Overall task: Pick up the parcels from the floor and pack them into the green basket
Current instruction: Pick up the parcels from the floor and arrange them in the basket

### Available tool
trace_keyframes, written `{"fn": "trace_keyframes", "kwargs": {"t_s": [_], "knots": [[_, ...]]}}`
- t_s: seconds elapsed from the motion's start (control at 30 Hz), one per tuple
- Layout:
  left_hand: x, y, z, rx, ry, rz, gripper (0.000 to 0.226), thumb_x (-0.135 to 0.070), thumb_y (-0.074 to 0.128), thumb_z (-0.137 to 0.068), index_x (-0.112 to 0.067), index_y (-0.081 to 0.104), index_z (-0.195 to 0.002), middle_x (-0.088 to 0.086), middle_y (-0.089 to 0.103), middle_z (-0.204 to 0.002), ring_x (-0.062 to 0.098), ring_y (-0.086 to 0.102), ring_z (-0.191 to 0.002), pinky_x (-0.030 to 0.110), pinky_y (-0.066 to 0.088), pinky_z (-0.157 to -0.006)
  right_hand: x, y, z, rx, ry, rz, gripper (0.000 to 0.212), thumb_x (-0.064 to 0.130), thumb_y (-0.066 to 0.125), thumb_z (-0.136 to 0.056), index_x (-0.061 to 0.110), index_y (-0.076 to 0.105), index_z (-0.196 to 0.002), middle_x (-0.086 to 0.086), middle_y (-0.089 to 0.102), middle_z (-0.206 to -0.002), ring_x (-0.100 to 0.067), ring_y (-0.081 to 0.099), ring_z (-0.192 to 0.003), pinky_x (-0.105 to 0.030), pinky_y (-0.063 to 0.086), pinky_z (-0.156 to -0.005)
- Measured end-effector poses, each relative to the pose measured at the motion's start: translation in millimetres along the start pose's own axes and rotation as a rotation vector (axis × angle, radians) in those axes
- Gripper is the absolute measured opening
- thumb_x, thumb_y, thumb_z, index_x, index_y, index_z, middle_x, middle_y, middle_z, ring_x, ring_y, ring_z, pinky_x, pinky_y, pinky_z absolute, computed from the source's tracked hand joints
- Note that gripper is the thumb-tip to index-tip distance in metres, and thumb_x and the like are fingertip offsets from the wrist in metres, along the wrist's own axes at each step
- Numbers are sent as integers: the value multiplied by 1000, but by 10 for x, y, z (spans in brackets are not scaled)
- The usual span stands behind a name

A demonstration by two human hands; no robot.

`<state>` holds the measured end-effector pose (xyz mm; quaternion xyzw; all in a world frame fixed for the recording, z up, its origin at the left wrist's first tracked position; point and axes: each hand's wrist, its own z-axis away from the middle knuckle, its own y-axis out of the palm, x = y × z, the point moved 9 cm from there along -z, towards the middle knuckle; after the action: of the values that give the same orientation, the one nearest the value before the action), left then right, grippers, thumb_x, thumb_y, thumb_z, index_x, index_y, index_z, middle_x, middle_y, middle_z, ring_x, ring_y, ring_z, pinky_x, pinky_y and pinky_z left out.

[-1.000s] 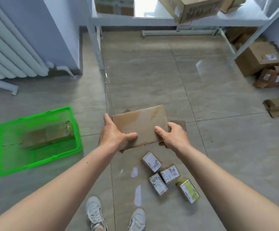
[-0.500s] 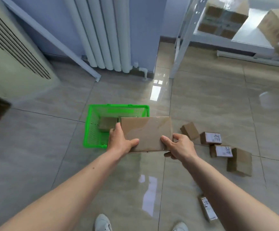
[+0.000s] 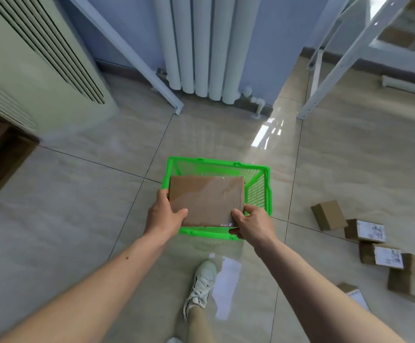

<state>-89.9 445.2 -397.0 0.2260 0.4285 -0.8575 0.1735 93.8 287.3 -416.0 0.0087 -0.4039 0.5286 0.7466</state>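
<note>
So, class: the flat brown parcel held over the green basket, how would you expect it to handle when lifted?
The flat brown parcel probably stays stiff: it spans between the left hand and right hand without sagging. Likely light, since only its near corners are held. Its taped, glossy face may be slightly slippery.

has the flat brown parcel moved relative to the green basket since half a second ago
Yes. The flat parcel was at the green basket's right front corner; now it is over the opening.
</note>
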Motion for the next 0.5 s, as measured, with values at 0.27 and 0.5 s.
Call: {"fn": "trace_keyframes", "kwargs": {"t_s": [0.27,0.5], "knots": [[259,521,-1129,68,1,-117,83,-24,86,-62,-12,48,-135,14,54,-126,30,55,-116,33,46,-96,-202,552,-1200,-17,54,19,25,19,57,-91,12,61,-67,-15,76,-85,-26,76,-67,-46,61,-72],[653,1159,-2036,81,105,-206,106,-28,88,-63,-30,28,-151,16,47,-137,32,44,-130,37,39,-107,-700,1163,-2227,-75,49,-13,28,24,58,-85,11,63,-61,-13,76,-74,-25,76,-67,-51,59,-79]]}}
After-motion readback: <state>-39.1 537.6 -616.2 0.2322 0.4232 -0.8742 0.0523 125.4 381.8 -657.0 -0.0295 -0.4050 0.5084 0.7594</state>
